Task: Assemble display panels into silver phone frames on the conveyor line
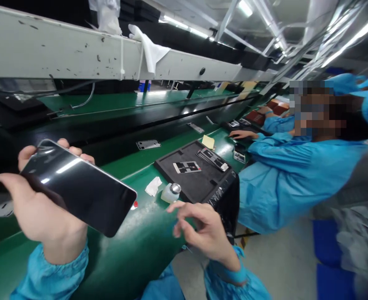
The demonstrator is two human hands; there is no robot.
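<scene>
In the head view, my left hand holds up a smartphone, its dark glossy screen facing me and reflecting a ceiling light. My fingertips wrap over its far edge and the thumb lies along its left end. Above the front edge of the green bench, my right hand hangs with bent, spread fingers and nothing visible in them. Just beyond those fingers stands a small whitish bottle with a metal cap. A crumpled white tissue lies left of the bottle.
A black foam tray holds several phone parts. Past it are a yellow note and loose phone frames by the dark conveyor strip. A co-worker in a blue smock sits at right. A grey beam crosses above.
</scene>
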